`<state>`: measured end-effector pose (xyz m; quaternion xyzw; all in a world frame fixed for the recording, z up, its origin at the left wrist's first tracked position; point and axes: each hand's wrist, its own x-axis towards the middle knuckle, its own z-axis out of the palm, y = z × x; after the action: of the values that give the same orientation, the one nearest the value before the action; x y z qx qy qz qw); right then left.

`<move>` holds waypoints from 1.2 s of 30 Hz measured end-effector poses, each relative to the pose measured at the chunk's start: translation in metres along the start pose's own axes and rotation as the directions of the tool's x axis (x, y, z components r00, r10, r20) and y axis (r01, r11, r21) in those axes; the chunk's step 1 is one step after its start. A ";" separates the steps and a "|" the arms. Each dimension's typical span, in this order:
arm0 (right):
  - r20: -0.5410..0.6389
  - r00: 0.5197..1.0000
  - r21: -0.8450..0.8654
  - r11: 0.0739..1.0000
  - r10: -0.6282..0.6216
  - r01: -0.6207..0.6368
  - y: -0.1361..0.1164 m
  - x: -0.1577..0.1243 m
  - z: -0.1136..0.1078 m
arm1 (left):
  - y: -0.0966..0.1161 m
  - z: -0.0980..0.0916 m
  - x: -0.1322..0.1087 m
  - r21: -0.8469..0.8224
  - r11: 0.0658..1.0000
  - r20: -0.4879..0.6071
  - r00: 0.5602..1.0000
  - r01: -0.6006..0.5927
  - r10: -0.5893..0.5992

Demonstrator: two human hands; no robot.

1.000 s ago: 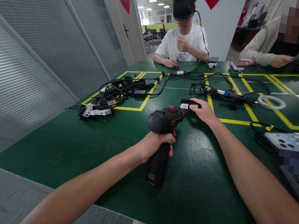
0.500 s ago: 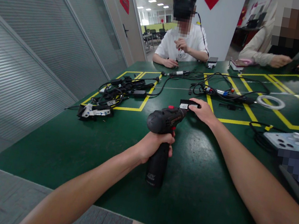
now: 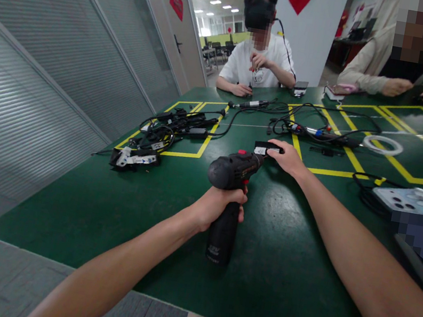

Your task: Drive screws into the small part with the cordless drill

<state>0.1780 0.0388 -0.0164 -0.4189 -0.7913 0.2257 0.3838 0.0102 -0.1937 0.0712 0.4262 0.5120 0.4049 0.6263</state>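
My left hand (image 3: pixel 223 206) is wrapped round the grip of a black cordless drill (image 3: pixel 222 236). The drill has red accents, and its nose points forward and a little right. At the drill's tip is a small black block with a white label (image 3: pixel 260 150). My right hand (image 3: pixel 284 157) is closed on the right end of that block, fingers over its top. Whether the bit touches the block I cannot tell, as the drill body and my fingers cover that spot.
Left lies a heap of black cables (image 3: pixel 180 123) beside a black-and-white part (image 3: pixel 134 159). Behind the block are a corded screwdriver (image 3: pixel 315 132) and a white ring (image 3: pixel 383 145). A phone (image 3: pixel 419 200) lies at the right. Two people sit across the green table (image 3: pixel 273 298).
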 end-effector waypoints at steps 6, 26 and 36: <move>0.005 1.000 -0.020 1.000 -0.005 0.005 -0.001 0.000 -0.001 | 0.001 0.000 0.000 0.004 1.000 0.009 1.000 -0.016 0.016; -0.005 1.000 -0.008 1.000 -0.008 0.008 -0.001 0.001 0.001 | 0.000 0.000 0.000 0.024 1.000 -0.003 1.000 -0.011 0.011; -0.003 1.000 0.004 1.000 0.005 -0.005 -0.002 0.000 0.000 | -0.001 -0.001 0.000 0.022 0.999 0.008 1.000 -0.025 0.024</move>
<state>0.1773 0.0375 -0.0149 -0.4205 -0.7893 0.2274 0.3852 0.0096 -0.1939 0.0702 0.4410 0.5087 0.4050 0.6186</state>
